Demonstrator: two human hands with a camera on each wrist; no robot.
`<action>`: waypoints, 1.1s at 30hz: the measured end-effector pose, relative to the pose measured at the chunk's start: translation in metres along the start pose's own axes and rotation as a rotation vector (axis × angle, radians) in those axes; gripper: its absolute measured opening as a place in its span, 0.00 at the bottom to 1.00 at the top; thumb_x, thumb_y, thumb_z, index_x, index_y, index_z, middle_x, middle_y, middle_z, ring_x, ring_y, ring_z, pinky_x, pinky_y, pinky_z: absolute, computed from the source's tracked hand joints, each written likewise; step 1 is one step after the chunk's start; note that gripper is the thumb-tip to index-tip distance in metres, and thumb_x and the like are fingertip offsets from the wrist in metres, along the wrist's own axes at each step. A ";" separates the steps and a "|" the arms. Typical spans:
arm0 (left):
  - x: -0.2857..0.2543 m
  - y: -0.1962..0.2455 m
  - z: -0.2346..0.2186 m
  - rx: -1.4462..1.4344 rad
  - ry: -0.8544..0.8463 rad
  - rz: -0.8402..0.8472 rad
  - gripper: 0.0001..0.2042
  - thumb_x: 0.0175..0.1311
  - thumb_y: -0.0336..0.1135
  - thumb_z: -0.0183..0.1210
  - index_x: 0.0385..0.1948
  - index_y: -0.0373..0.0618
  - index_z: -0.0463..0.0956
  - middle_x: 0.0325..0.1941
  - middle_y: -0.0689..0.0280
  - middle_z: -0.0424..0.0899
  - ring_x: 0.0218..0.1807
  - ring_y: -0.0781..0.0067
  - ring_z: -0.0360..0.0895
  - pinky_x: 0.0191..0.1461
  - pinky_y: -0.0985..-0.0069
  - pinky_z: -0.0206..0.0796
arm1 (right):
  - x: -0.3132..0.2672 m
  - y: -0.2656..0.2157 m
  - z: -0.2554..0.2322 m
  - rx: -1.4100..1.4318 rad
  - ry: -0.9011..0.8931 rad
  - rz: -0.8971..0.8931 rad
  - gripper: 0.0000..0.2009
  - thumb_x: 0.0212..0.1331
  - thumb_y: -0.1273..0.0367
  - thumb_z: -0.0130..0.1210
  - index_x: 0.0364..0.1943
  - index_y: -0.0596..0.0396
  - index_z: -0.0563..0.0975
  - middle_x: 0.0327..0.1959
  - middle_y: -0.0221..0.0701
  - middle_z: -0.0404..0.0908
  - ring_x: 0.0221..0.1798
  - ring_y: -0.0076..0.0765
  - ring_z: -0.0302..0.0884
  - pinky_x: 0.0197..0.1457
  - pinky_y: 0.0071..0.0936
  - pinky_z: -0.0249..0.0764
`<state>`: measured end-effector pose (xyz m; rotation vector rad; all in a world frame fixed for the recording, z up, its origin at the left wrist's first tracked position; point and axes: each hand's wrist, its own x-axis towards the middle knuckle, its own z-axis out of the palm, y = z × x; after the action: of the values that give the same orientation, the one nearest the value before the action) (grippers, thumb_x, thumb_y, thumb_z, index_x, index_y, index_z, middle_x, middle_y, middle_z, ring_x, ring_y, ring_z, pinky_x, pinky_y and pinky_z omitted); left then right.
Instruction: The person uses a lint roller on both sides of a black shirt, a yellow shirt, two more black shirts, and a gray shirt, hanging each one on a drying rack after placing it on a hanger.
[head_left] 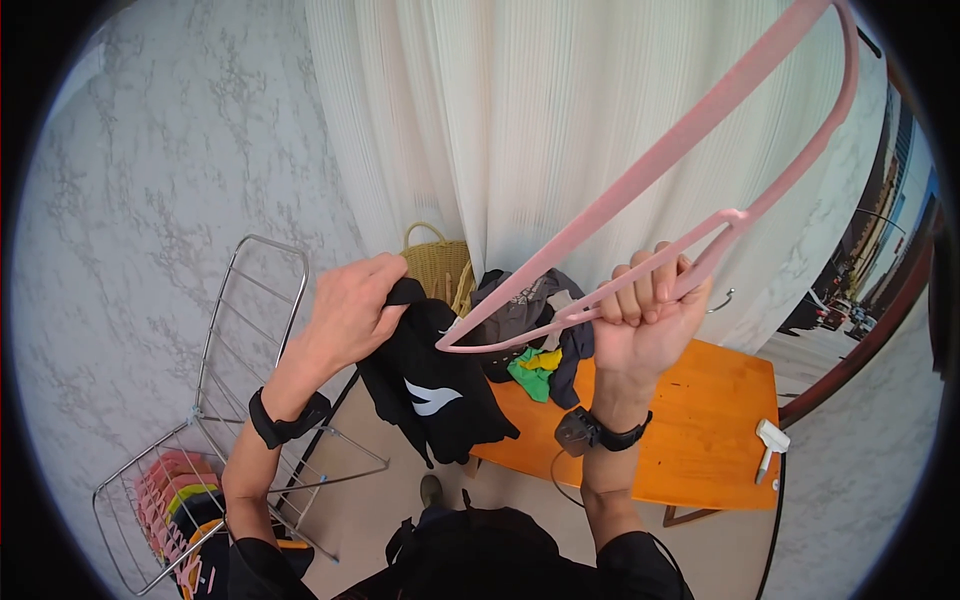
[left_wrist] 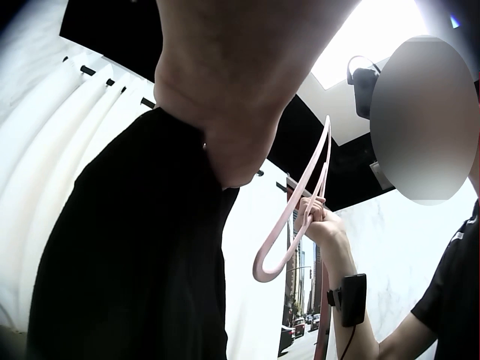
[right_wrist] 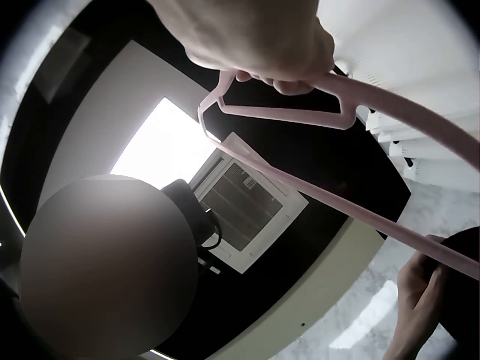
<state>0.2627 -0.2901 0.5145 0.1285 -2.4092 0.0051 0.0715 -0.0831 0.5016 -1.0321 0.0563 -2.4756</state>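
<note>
My left hand grips the top edge of a black garment with a white print, which hangs down below it; in the left wrist view the black cloth fills the lower left under the hand. My right hand is curled round a pink hanger, held up with one end beside the garment's upper edge. From the right wrist view, the hanger runs from under my right hand toward my left hand and the black cloth.
An orange table carries a pile of dark clothes, a green cloth and a white device. A wicker basket stands behind. At the left is a metal rack with pink hangers. White curtains hang behind.
</note>
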 end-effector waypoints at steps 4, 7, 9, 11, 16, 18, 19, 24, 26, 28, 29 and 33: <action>0.000 0.004 0.003 0.030 0.005 0.021 0.08 0.44 0.25 0.58 0.29 0.41 0.72 0.25 0.57 0.74 0.29 0.51 0.75 0.30 0.63 0.65 | -0.003 0.027 0.000 -0.002 0.012 0.010 0.21 0.69 0.60 0.34 0.15 0.48 0.60 0.10 0.21 0.52 0.12 0.19 0.42 0.14 0.23 0.40; -0.001 0.003 0.002 -0.005 0.072 0.063 0.11 0.42 0.26 0.61 0.31 0.43 0.72 0.28 0.60 0.75 0.31 0.53 0.76 0.30 0.63 0.66 | -0.012 0.057 -0.013 -0.067 -0.015 0.016 0.22 0.69 0.60 0.31 0.15 0.49 0.59 0.09 0.22 0.51 0.12 0.20 0.42 0.15 0.23 0.41; -0.001 0.004 0.000 -0.023 0.141 0.063 0.10 0.42 0.26 0.60 0.29 0.42 0.72 0.26 0.61 0.74 0.29 0.54 0.75 0.29 0.63 0.65 | -0.021 0.077 -0.027 -0.100 -0.025 0.035 0.22 0.69 0.60 0.30 0.14 0.49 0.59 0.09 0.23 0.51 0.12 0.21 0.43 0.15 0.24 0.41; -0.001 0.004 -0.004 -0.037 0.206 0.059 0.08 0.42 0.25 0.60 0.27 0.42 0.72 0.24 0.61 0.73 0.27 0.54 0.74 0.28 0.64 0.64 | -0.028 0.096 -0.045 -0.298 -0.029 0.045 0.22 0.69 0.59 0.30 0.14 0.49 0.59 0.09 0.22 0.51 0.11 0.21 0.43 0.15 0.23 0.42; -0.002 -0.006 -0.016 -0.022 0.448 -0.015 0.07 0.38 0.24 0.58 0.23 0.40 0.73 0.21 0.58 0.72 0.24 0.54 0.71 0.27 0.68 0.63 | -0.055 0.134 -0.097 -0.426 0.097 0.140 0.24 0.71 0.57 0.35 0.15 0.53 0.63 0.10 0.22 0.56 0.12 0.19 0.48 0.16 0.20 0.45; -0.004 -0.011 -0.023 -0.010 0.443 -0.072 0.07 0.38 0.24 0.58 0.23 0.40 0.73 0.20 0.58 0.71 0.23 0.54 0.71 0.27 0.68 0.62 | -0.075 0.144 -0.115 -0.452 0.070 0.146 0.25 0.71 0.57 0.36 0.16 0.55 0.65 0.10 0.24 0.59 0.12 0.17 0.50 0.16 0.19 0.47; -0.005 -0.013 -0.026 0.002 0.437 -0.131 0.07 0.37 0.25 0.58 0.22 0.39 0.73 0.20 0.57 0.71 0.23 0.54 0.70 0.27 0.68 0.62 | -0.083 0.147 -0.122 -0.485 0.098 0.182 0.25 0.72 0.57 0.36 0.16 0.55 0.65 0.11 0.24 0.59 0.13 0.17 0.51 0.16 0.18 0.46; -0.011 -0.027 -0.022 -0.074 0.442 -0.254 0.06 0.38 0.26 0.58 0.19 0.36 0.72 0.17 0.56 0.71 0.20 0.57 0.69 0.25 0.70 0.60 | -0.097 0.145 -0.133 -0.636 0.099 0.229 0.24 0.69 0.58 0.37 0.15 0.55 0.65 0.10 0.25 0.60 0.13 0.17 0.50 0.17 0.19 0.44; -0.010 -0.028 -0.023 -0.187 0.379 -0.474 0.06 0.40 0.29 0.57 0.17 0.35 0.72 0.16 0.55 0.72 0.19 0.58 0.69 0.24 0.71 0.58 | -0.099 0.149 -0.132 -0.695 0.119 0.194 0.23 0.69 0.59 0.37 0.15 0.55 0.65 0.11 0.26 0.61 0.14 0.17 0.51 0.17 0.18 0.45; -0.008 -0.030 -0.021 -0.184 0.395 -0.487 0.07 0.41 0.29 0.57 0.17 0.35 0.71 0.16 0.55 0.71 0.18 0.59 0.69 0.24 0.70 0.57 | -0.100 0.147 -0.132 -0.763 0.137 0.156 0.23 0.68 0.59 0.37 0.15 0.54 0.65 0.11 0.26 0.62 0.15 0.17 0.52 0.18 0.18 0.45; -0.007 -0.031 -0.021 -0.179 0.406 -0.496 0.07 0.41 0.30 0.57 0.16 0.35 0.71 0.15 0.56 0.71 0.18 0.60 0.69 0.24 0.70 0.57 | -0.100 0.147 -0.133 -0.811 0.123 0.135 0.23 0.68 0.59 0.37 0.15 0.54 0.65 0.11 0.26 0.63 0.15 0.17 0.53 0.18 0.18 0.46; -0.006 -0.030 -0.017 -0.130 0.412 -0.439 0.07 0.41 0.31 0.57 0.17 0.36 0.71 0.17 0.57 0.71 0.20 0.57 0.69 0.25 0.67 0.58 | -0.098 0.139 -0.130 -1.030 0.090 0.165 0.24 0.68 0.59 0.36 0.14 0.56 0.67 0.11 0.27 0.65 0.15 0.20 0.57 0.20 0.21 0.50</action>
<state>0.2816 -0.3186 0.5220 0.5379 -1.9220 -0.2978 0.0973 -0.1834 0.3145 -1.1834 1.4892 -2.2888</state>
